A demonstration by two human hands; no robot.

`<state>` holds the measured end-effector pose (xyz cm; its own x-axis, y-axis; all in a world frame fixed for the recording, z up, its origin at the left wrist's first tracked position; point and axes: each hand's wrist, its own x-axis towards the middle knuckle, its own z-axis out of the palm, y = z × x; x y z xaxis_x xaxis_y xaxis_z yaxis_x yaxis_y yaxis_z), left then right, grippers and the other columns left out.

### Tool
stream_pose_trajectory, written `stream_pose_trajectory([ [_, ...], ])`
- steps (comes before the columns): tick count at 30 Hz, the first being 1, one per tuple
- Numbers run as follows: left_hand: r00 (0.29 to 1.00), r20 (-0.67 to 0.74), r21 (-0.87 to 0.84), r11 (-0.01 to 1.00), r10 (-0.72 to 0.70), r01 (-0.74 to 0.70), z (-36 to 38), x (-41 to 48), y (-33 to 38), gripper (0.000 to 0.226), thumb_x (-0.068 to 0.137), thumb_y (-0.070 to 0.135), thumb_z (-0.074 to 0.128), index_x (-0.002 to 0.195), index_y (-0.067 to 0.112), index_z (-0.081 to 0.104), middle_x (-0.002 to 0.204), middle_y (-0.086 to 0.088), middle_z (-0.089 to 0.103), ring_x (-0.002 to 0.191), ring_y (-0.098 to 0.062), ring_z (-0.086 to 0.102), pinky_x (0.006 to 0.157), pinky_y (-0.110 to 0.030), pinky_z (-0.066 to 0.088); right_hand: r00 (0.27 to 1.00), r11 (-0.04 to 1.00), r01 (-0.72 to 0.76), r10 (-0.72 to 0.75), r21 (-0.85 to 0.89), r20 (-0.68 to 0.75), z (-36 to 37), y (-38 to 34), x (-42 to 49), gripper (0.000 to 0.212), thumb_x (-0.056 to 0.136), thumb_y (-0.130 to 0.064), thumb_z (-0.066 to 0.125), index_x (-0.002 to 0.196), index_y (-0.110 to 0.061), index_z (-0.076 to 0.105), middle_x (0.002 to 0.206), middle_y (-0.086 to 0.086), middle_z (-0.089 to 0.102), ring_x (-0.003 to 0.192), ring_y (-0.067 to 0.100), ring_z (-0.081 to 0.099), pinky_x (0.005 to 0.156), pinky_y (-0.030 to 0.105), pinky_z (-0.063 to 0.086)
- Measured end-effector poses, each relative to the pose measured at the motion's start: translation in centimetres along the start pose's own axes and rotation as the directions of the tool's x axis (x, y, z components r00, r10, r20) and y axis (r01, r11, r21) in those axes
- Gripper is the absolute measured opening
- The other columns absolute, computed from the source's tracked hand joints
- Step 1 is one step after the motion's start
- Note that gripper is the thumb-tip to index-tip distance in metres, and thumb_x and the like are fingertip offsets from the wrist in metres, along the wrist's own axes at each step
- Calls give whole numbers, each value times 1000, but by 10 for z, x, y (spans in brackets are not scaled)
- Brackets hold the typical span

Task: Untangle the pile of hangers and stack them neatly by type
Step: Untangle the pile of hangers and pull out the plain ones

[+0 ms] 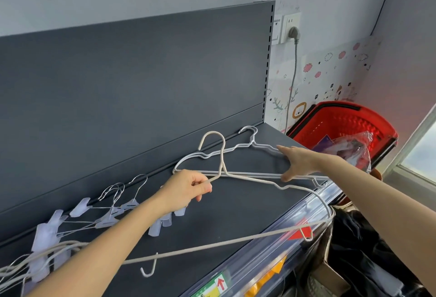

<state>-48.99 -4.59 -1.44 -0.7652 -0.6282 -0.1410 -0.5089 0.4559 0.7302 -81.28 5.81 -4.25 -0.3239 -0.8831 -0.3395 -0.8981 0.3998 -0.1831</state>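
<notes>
On the dark grey shelf (236,207) my left hand (186,189) pinches the shoulder wire of a beige coated hanger (259,183), which it holds raised above the shelf with its hook up. My right hand (298,162), fingers straight, presses on a stack of white wire hangers (212,154) lying flat near the back panel. A row of clear clip hangers (111,216) with thin metal hooks lies to the left. More beige hangers (47,253) are tangled at the far left.
The shelf's back panel (141,84) rises behind the hangers. A red basket (349,122) with plastic bags stands to the right of the shelf. A plug and cable (293,65) hang on the wall. Dark clothes (365,261) lie below right.
</notes>
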Motion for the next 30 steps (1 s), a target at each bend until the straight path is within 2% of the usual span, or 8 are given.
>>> stream_pose_trajectory([
  [4,999,-34,34,999,-19,21,9,6,-3,20,92,22,58,79,8,64,63,1,56,37,-4,40,42,-14,35,968,994,105,-100,9,-232,-9,-24,-12,75,83,-44,65,145,-14,34,149,9,37,136,25,35,111,35,30],
  [8,994,-109,75,997,-6,15,15,11,-8,21,91,21,57,72,13,62,59,5,55,39,-2,45,46,-10,37,907,932,339,-288,127,-306,1,-79,-37,29,95,-29,52,111,-9,65,109,5,67,101,20,60,92,31,44],
  [11,991,-127,90,996,37,-26,12,10,-12,22,91,23,58,74,10,62,61,5,54,51,-3,46,58,-18,38,908,895,390,-335,216,-251,17,-102,-39,14,94,-16,53,91,-10,65,76,-7,62,68,1,56,68,15,44],
  [14,987,-129,188,980,96,-71,-1,0,-23,28,97,25,48,80,8,63,75,-1,58,71,-9,48,68,-26,37,909,895,384,-323,228,-263,19,-106,-31,18,93,-9,53,97,-14,69,73,-12,59,66,-2,52,65,7,37],
  [18,1000,-28,449,893,-7,19,-30,-18,-60,47,91,39,26,97,10,62,102,-2,63,97,-21,56,87,-41,45,895,897,414,-369,157,-251,15,-106,-28,16,94,-16,54,92,-8,68,79,6,60,81,19,51,75,27,40],
  [21,995,103,652,755,3,-70,-36,-29,-78,24,93,32,43,99,20,64,124,14,54,115,-13,47,99,-33,35,897,906,404,-366,125,-250,18,-112,-25,23,94,-21,54,88,-2,65,76,13,54,79,18,40,65,21,28],
  [25,991,98,703,699,87,-130,-39,-36,-84,16,91,26,49,95,21,63,125,17,52,117,-10,44,94,-27,35,912,919,367,-324,145,-252,23,-119,-21,19,93,-17,57,77,-20,67,72,-8,44,74,5,39,61,17,27],
  [30,995,92,713,694,45,-97,-49,-53,-96,24,89,17,37,70,31,39,107,17,56,108,-9,45,84,-28,41,916,922,367,-334,128,-221,30,-125,-21,16,89,-12,61,101,-14,70,89,-6,53,86,11,47,74,19,30],
])
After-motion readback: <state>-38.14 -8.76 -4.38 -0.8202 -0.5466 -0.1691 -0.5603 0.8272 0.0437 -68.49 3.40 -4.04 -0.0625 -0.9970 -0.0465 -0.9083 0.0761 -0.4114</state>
